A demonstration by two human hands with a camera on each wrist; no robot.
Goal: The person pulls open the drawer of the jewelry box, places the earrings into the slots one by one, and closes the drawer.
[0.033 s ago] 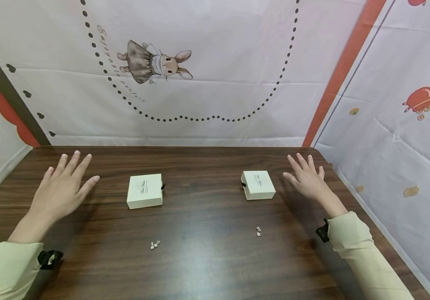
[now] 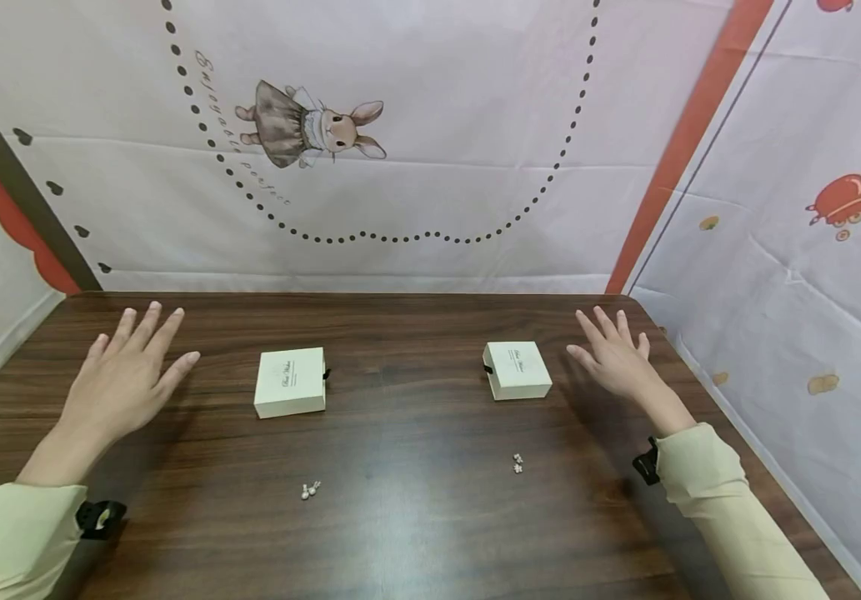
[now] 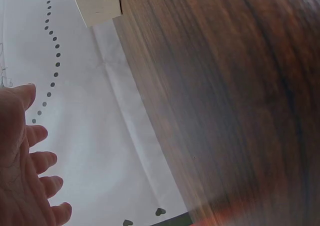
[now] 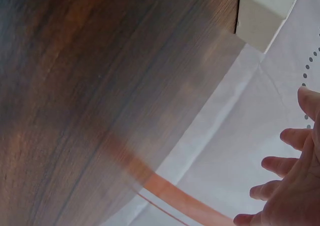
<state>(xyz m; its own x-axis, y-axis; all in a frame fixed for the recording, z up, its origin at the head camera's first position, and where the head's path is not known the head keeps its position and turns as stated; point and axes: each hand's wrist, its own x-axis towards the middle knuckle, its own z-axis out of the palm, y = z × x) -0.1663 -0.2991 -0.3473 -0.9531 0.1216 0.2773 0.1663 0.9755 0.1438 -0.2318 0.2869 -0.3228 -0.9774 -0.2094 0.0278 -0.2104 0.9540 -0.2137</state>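
My left hand (image 2: 118,379), fingers spread and empty, hovers over the table at the left, beside a small cream gift box (image 2: 290,382) with a black ribbon tab on its right side. On the other side my right hand (image 2: 618,358) is also spread and empty, just right of a second cream box (image 2: 518,370) whose black tab faces left. Two tiny silvery earrings (image 2: 311,490) lie in front of the left box. Another tiny pair of pale trinkets (image 2: 518,463) sits in front of the right box. Each wrist view shows a box corner beyond the fingers.
The dark wood-grain table (image 2: 400,533) carries all of this. A white printed cloth (image 2: 460,150) with a rabbit figure hangs behind its far edge, and more patterned cloth (image 2: 775,292) hangs along the right side. Black straps with small devices sit on both wrists.
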